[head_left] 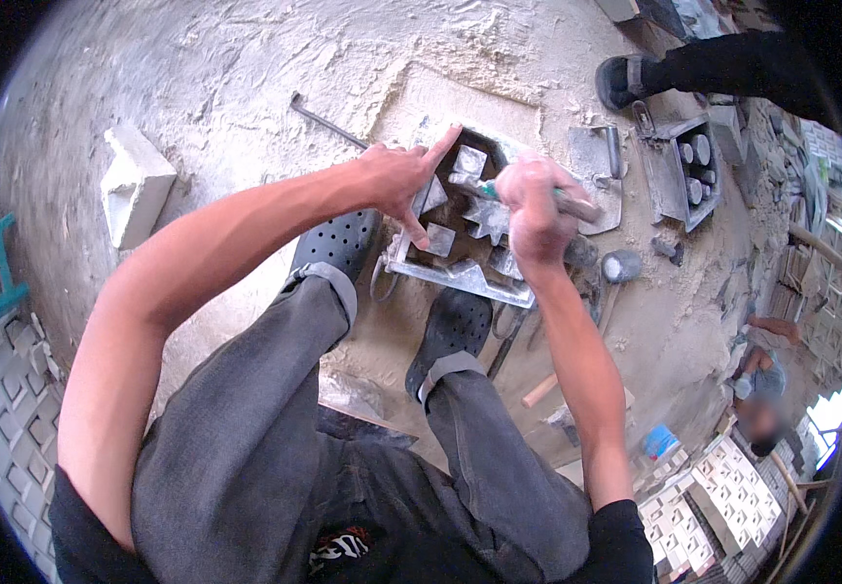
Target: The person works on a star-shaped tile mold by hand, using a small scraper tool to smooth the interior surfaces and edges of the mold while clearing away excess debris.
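- So the metal mould (460, 219) sits on the dusty ground right in front of both feet, a squarish dark frame with pale shaped blocks inside it. Both hands are already on top of it, nothing between them and it.
- Right hand (530, 209) is closed in a fist around a tool handle (567, 202) with a bit of green showing. The handle's long axis runs roughly side to side, sticking out to the right past the fist, and the working end points left into the middle of the mould. Can't see the tip itself, the fist hides it.
- Left hand (403, 180) is spread open on the mould's left side – index finger stretched out toward the far rim, thumb angled down toward the near edge, not gripping anything, more like bracing.
- The right hand is the one actually over the centre of the mould; the left stays out at the edge.
- Around it: a thin metal rod (328, 122) lies on the ground just beyond the left hand, a white block (134, 185) well off to the left, a hammer (615, 277) near the right side of the mould, and a second mould (683, 170) with round inserts further right.
- The black perforated shoes (450, 326) are tucked just below the mould – close, but not in the hands' way.
- Another person's shoe (620, 83) is at the top right, well apart.
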Demonstrator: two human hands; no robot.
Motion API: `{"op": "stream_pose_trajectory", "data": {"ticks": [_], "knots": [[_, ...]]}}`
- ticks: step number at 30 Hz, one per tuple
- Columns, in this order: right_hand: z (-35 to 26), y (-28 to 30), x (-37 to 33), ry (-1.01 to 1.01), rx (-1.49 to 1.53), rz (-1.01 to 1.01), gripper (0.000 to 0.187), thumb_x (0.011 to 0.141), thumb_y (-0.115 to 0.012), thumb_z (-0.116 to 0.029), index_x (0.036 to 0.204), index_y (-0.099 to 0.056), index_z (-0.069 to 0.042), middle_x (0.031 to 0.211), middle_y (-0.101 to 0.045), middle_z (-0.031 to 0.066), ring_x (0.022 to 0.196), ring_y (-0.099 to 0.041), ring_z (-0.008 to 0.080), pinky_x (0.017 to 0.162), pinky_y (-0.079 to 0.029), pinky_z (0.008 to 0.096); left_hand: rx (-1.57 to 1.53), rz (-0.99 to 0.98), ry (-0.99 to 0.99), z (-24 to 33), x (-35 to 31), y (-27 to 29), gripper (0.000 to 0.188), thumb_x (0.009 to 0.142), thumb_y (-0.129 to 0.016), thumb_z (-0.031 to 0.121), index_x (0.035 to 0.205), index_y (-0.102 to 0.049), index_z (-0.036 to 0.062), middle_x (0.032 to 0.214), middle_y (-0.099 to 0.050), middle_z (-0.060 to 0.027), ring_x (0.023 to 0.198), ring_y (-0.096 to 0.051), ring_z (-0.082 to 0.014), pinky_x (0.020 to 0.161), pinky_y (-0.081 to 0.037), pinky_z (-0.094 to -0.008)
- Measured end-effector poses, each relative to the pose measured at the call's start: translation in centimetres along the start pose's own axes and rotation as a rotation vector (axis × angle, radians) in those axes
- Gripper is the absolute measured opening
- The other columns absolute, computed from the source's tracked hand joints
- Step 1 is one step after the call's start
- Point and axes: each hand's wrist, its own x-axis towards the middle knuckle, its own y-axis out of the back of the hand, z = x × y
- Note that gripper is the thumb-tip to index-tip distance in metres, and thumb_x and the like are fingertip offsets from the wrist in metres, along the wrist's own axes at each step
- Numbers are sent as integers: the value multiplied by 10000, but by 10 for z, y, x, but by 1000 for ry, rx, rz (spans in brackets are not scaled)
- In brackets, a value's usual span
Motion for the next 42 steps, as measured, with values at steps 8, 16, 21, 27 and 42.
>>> {"op": "stream_pose_trajectory", "data": {"ticks": [8,16,21,27,42], "knots": [[33,-6,-25,-39,-412,78,373,949,-520,-147,593,-453,-61,620,-478,-15,553,-393,73,518,-322,271,26,1,-22,-1,9,-3,1598,434,-898,588,1492,194,95,1226,-571,-234,1084,-607,-386,868,-519,-475],[2,-21,-15,-211,-67,252,312,960,-555,-188,681,-469,-76,584,-385,-21,557,-382,96,578,-357,282,30,-134,39,4,3,13,1609,399,-929,516,1496,158,64,1329,-497,-268,1151,-565,-407,907,-500,-467],[37,-4,-20,-288,-248,175,331,968,-554,-229,682,-501,-70,612,-462,-6,584,-407,86,592,-361,262,59,-156,40,16,9,19,1614,392,-935,506,1499,161,83,1331,-502,-248,1168,-554,-401,913,-500,-479],[-12,-13,-28,-162,120,141,346,979,-513,-220,676,-438,-73,578,-379,-30,534,-335,71,518,-291,266,37,-139,63,3,2,11,1613,392,-932,512,1501,170,113,1325,-505,-244,1171,-552,-401,914,-500,-477],[-24,-3,-109,13,-54,-161,324,925,-441,-103,618,-399,-10,543,-422,54,487,-373,160,500,-335,329,67,-144,75,7,3,14,1608,405,-931,510,1499,179,111,1311,-514,-253,1145,-569,-406,909,-497,-474]]}}
